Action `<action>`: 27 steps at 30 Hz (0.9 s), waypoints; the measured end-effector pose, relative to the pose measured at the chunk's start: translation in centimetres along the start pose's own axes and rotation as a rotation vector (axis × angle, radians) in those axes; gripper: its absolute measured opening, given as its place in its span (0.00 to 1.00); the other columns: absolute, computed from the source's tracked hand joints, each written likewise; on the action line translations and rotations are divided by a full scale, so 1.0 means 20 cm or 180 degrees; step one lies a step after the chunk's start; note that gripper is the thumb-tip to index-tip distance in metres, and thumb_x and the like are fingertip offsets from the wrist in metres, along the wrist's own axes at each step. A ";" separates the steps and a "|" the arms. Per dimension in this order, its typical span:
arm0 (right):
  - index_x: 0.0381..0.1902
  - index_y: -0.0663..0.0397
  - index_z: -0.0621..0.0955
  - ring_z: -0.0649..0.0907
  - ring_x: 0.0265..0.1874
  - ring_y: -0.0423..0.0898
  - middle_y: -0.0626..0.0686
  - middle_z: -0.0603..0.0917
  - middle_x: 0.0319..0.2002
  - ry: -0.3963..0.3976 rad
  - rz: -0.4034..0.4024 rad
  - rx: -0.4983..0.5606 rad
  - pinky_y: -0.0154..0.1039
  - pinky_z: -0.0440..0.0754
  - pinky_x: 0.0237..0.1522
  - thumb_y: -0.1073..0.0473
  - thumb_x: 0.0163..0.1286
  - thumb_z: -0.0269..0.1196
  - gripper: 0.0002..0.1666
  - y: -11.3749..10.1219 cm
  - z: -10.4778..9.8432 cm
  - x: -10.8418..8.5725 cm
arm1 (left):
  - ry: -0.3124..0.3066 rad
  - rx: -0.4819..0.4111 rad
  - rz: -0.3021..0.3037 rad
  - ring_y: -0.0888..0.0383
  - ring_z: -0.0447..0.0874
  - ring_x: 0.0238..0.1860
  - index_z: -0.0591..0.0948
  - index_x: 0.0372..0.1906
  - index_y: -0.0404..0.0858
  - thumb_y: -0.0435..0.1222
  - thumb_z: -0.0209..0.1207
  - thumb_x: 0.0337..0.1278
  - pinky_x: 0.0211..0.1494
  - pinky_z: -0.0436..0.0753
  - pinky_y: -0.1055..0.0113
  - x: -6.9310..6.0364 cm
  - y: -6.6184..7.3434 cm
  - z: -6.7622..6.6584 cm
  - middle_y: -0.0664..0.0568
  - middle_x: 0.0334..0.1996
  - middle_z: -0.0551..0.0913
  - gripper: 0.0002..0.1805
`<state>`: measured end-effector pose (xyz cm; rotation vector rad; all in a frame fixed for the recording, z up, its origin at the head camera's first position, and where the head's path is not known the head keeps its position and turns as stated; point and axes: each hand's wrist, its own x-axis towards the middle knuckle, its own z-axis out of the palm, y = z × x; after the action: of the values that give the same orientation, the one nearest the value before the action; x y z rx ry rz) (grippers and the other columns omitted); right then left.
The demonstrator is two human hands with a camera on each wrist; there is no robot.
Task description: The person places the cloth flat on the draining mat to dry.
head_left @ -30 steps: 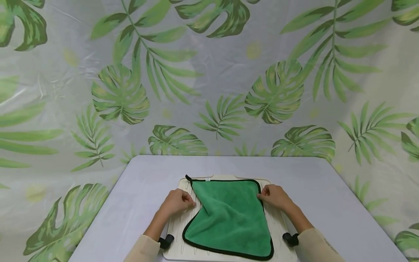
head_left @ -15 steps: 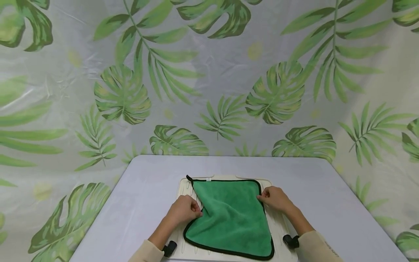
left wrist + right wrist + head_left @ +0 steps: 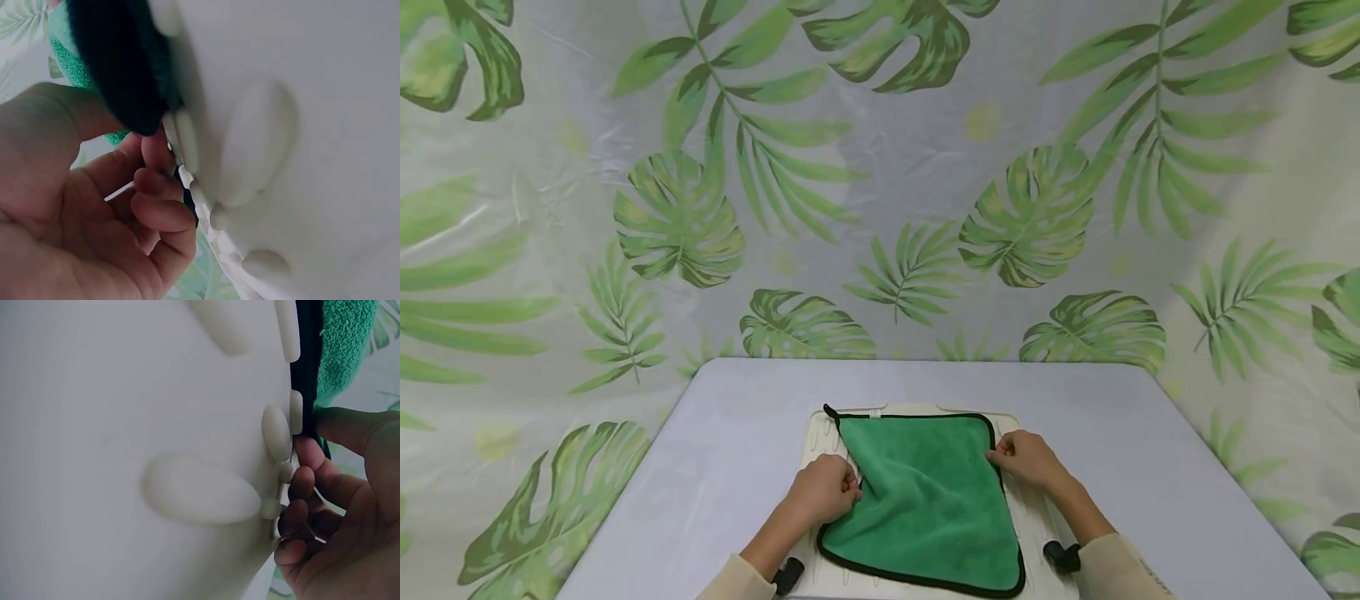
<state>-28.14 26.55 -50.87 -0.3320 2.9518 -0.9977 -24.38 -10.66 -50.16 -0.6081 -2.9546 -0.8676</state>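
Note:
A green cloth (image 3: 925,500) with a black border lies on a cream ridged board (image 3: 1037,533), its left edge folded inward and wrinkled. My left hand (image 3: 827,489) pinches that left edge between thumb and fingers; in the left wrist view, the hand (image 3: 94,194) has its thumb against the dark border (image 3: 119,69), other fingers curled. On the opposite side my right hand (image 3: 1028,458) pinches the right edge near the upper corner. The right wrist view shows the hand (image 3: 350,494) with thumb and index finger at the dark border (image 3: 306,375), beside the board's ridges.
The board rests on a white-covered table (image 3: 745,408). Behind the table hangs a leaf-patterned curtain (image 3: 910,183). Black wrist devices (image 3: 1062,557) sit at both sleeves. A small black loop (image 3: 831,412) sticks out at the cloth's upper left corner.
My left hand has moved right and slightly down, from beside the cloth onto its left edge, and now pinches it. The right hand has stayed at the right edge.

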 end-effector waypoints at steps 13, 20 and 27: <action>0.26 0.53 0.79 0.70 0.19 0.40 0.46 0.74 0.20 -0.0066 -0.0046 0.0030 0.35 0.68 0.25 0.54 0.75 0.65 0.16 0.01 -0.01 -0.01 | -0.0023 -0.0124 -0.0217 0.65 0.72 0.17 0.84 0.18 0.47 0.39 0.73 0.56 0.21 0.72 0.68 -0.02 -0.04 0.01 0.63 0.17 0.80 0.14; 0.27 0.54 0.80 0.71 0.20 0.41 0.46 0.75 0.21 -0.0040 -0.0031 0.0007 0.36 0.68 0.26 0.55 0.75 0.65 0.15 0.00 -0.01 0.00 | 0.0103 0.0139 -0.0022 0.64 0.69 0.15 0.80 0.14 0.47 0.36 0.72 0.56 0.18 0.70 0.68 -0.02 0.00 0.01 0.62 0.13 0.76 0.18; 0.28 0.55 0.81 0.71 0.21 0.42 0.47 0.77 0.23 -0.0016 -0.0045 0.0037 0.36 0.69 0.27 0.55 0.74 0.65 0.14 0.01 -0.01 -0.01 | 0.0069 0.0007 -0.0045 0.64 0.68 0.15 0.79 0.15 0.46 0.32 0.65 0.59 0.19 0.69 0.68 -0.03 -0.01 -0.01 0.61 0.13 0.74 0.17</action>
<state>-28.10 26.88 -50.84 -0.3550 2.9421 -1.0133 -23.91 -11.11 -50.18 -0.5744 -2.9438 -0.8662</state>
